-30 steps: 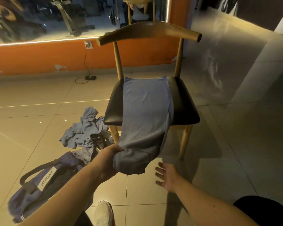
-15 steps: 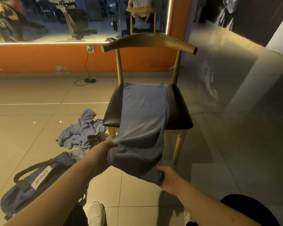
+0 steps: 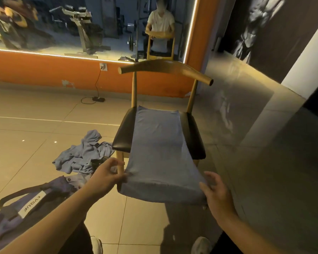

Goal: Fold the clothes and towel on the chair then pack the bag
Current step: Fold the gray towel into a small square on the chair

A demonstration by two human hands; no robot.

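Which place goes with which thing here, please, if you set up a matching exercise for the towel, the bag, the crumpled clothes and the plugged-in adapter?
Things: 1 towel; 2 bag; 3 crumpled clothes; 4 adapter.
Places: A on the floor by the orange wall; B beside the chair front leg; C over the seat, pinched by left hand and right hand; D nearest, lower left.
Pairs: 1-C; 2-D; 3-B; 4-A.

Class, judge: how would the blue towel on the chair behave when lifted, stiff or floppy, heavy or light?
Probably floppy: the towel sags from the chair seat toward the right hand. Likely light: the left hand merely pinches its corner.
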